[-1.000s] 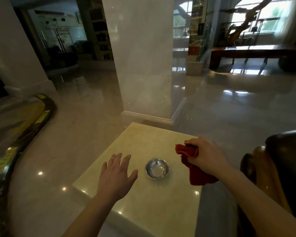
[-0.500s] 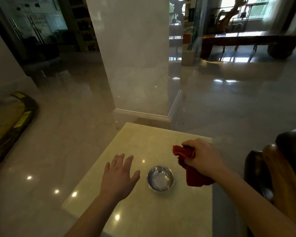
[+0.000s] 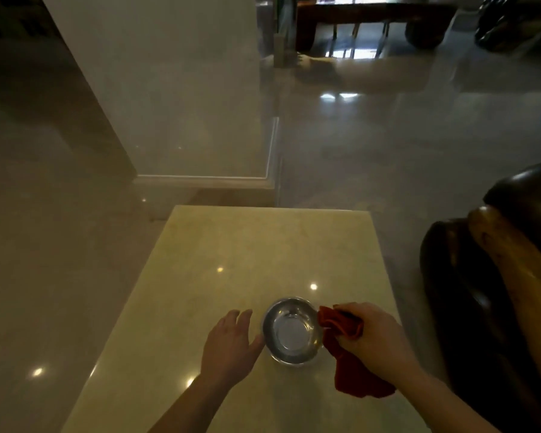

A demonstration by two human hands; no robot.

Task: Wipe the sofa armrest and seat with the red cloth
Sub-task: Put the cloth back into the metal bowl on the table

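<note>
Your right hand (image 3: 377, 339) has its fingers closed around the red cloth (image 3: 345, 351), bunched at the top with the loose end hanging onto the pale stone table (image 3: 231, 245), just beside the steel bowl (image 3: 291, 331). Your left hand (image 3: 228, 346) lies flat, fingers loosely spread, thumb at the bowl's rim, holding nothing. The sofa armrest (image 3: 506, 276) stands right of the table.

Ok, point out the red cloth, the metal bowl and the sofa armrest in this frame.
red cloth (image 3: 349, 373): head view, on the hanging fold below the right hand.
metal bowl (image 3: 291, 334): head view, on its inner bottom.
sofa armrest (image 3: 512, 264): head view, on the glossy wooden top.
</note>
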